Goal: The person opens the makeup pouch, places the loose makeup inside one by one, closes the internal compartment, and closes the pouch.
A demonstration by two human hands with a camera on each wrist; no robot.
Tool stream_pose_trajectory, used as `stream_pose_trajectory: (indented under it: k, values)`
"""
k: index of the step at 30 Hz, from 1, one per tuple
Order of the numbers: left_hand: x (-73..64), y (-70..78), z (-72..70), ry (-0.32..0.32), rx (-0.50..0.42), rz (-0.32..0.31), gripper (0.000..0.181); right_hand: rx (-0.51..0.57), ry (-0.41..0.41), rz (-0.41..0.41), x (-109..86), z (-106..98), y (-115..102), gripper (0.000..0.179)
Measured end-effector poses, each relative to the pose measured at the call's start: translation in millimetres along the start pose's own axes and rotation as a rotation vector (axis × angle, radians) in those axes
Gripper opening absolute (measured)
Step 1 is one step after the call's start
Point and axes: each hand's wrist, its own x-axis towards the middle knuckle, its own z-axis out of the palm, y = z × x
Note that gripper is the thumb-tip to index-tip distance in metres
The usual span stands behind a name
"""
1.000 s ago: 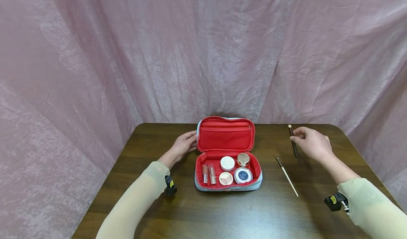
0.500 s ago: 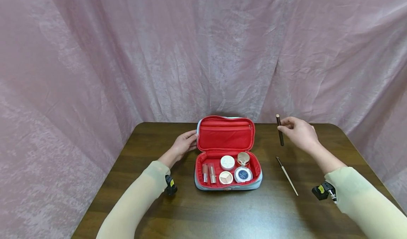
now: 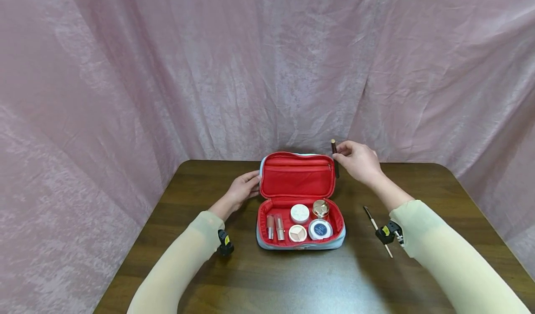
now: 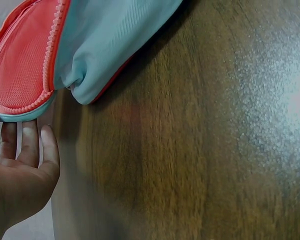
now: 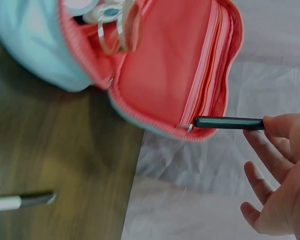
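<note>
A makeup bag (image 3: 301, 246), light blue outside and red inside, lies unzipped with its lid (image 3: 298, 184) raised. My left hand (image 3: 242, 190) holds the lid's left edge, thumb in front and fingers behind in the left wrist view. Between thumb and fingertips, my right hand (image 3: 358, 161) pinches a dark cosmetic pencil (image 5: 229, 123) with a pale gold end, beside the lid's upper right edge. In the bag are two lip tubes (image 3: 280, 228), a white round case (image 3: 299, 213), a three-part palette (image 3: 297, 233), a gold-lidded jar (image 3: 320, 208) and a blue-centred compact (image 3: 320, 229).
A thin makeup brush (image 3: 374, 221) with a pale handle lies on the wooden table (image 3: 217, 281) to the bag's right, partly beneath my right wrist camera. Pink velvet curtain (image 3: 267, 72) hangs behind the table's far edge.
My right hand has lifted the pencil off the right side of the table and carried it left to the lid's right edge. The left hand stays at the lid.
</note>
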Motion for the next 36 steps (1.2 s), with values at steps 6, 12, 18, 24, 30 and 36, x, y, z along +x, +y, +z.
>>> stream_pose_trajectory:
  k: [6,12,18,24,30,36]
  values:
    - [-3.4,-0.3,1.8,0.002,-0.004,0.001,0.041,0.038,0.006,-0.005,13.0,17.5,-17.2,0.023]
    - [-4.0,-1.0,1.8,0.007,-0.005,0.005,0.04,0.08,0.016,-0.016,22.1,33.0,-33.2,0.023]
    - [-5.2,0.6,2.7,0.005,-0.006,0.01,0.04,0.133,0.016,-0.016,26.6,46.0,-47.3,0.024]
    - [-5.8,1.0,4.3,-0.007,-0.008,0.018,0.041,0.178,0.031,-0.029,27.4,57.5,-56.2,0.024]
    - [-6.2,0.2,4.9,-0.017,0.006,0.032,0.041,0.163,0.043,-0.065,26.3,65.9,-58.0,0.022]
    - [-6.3,-0.4,5.4,-0.014,0.012,0.036,0.041,0.113,0.035,-0.072,25.4,70.4,-53.9,0.023]
